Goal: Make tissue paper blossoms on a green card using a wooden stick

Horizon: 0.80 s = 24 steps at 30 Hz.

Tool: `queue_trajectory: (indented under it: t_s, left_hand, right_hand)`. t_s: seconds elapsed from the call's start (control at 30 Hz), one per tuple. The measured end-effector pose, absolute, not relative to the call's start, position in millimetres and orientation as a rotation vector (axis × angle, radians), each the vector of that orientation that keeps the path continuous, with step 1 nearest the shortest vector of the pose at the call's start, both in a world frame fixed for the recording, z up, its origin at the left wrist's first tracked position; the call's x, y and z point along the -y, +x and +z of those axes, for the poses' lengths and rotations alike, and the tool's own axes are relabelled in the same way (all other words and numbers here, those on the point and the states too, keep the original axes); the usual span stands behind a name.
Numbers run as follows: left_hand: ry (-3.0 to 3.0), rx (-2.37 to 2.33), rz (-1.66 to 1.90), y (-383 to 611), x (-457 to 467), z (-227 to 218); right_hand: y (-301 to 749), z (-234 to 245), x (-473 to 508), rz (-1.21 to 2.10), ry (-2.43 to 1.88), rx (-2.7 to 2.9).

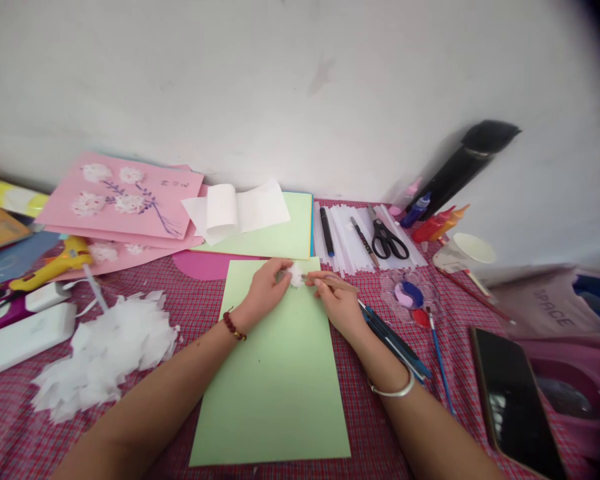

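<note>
A light green paper sheet (275, 380) lies on the red checked tablecloth in front of me. At its top edge sits a small white tissue flower (297, 274). My left hand (263, 292) pinches the flower from the left, fingers closed on it. My right hand (336, 300) is closed around a thin pencil-like stick whose tip points into the flower from the right. Both forearms rest over the sheet's sides.
A heap of white tissue pieces (107, 350) lies left, with a yellow glue gun (55, 265) and pink flower cards (123, 200) behind. Scissors (387, 237), pens and white strips sit at the back. A paint palette (410, 295), brushes, paper cup (467, 250) and phone (513, 393) are right.
</note>
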State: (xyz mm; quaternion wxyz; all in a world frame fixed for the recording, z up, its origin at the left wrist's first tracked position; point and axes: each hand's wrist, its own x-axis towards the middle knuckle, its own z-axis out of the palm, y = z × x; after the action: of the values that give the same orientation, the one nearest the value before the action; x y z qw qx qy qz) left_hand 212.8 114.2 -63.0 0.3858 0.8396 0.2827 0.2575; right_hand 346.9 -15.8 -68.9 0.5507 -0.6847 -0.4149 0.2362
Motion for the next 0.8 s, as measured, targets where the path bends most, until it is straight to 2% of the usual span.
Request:
queue_trajectory:
  t_s: [0.23,0.47,0.8]
  left_hand:
    - [2.230,-0.662,0.638,214.5,-114.0,-63.1]
    - [2.180,-0.696,0.670,213.5,-113.2,-59.9]
    - [2.016,-0.790,0.735,213.0,-114.8,-60.8]
  right_hand:
    - [347.7,-65.3,12.8,0.591,-1.579,0.941]
    - [346.6,-62.0,15.6,0.574,-1.453,0.614]
    - [344.2,-61.0,16.8,0.560,-1.426,0.676]
